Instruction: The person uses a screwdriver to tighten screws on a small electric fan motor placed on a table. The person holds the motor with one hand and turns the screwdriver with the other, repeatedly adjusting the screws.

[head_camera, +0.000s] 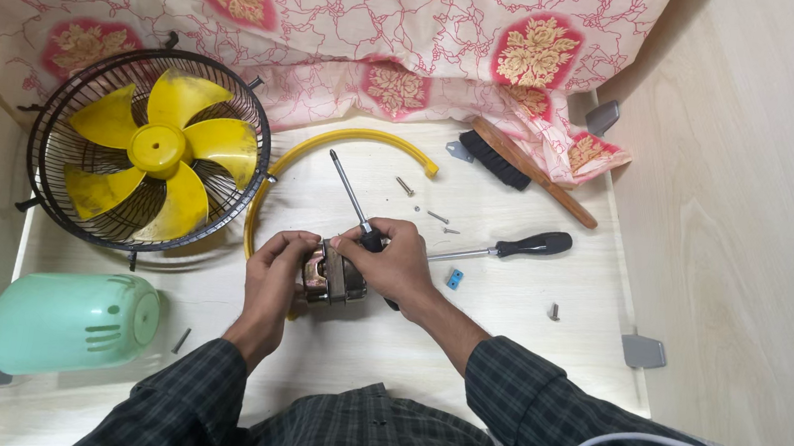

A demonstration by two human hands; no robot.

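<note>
Both hands meet over the worktop (507, 305): left hand (272, 284) grasping a small metal motor (331, 275), right hand (397, 265) clenched round a screwdriver (352, 200).

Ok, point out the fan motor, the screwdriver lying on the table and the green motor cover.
fan motor (331, 277), head view, metal body between hands.
screwdriver (534, 245), head view, black handle.
green motor cover (72, 323), head view, side wall.

Both forearms, in dark checked sleeves, reach forward from the near edge of the table and meet at its middle. The left hand (274, 274) is curled in a closed grip, fingers wrapped. The right hand (395, 261) is bent at the wrist, fingers clenched, touching the left.
</note>
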